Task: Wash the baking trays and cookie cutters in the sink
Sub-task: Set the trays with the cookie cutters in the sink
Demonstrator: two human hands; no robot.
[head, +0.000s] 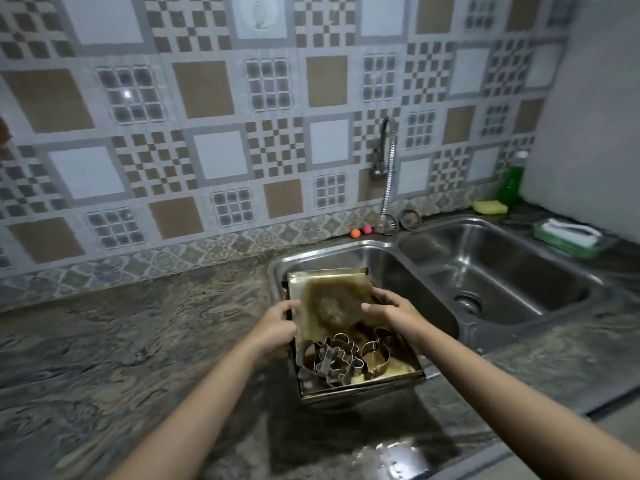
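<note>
Gripping stained metal baking trays (332, 299), left hand (277, 327) and right hand (391, 315), jumbled steel cookie cutters (341, 355) inside

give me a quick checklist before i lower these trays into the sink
1. Left hand grips the left edge of the baking trays: ok.
2. Right hand has a firm grip: cannot tell, its fingers lie over the right edge.
3. Cookie cutters secure: not ok, they sit loose at the near, lower end of the tilted top tray.
4. Left basin below free of other items: cannot tell, the trays hide most of it.
5. Faucet running: no flow seen, ok.
6. Sponge and green soap bottle on hand behind the right basin: ok.
</note>
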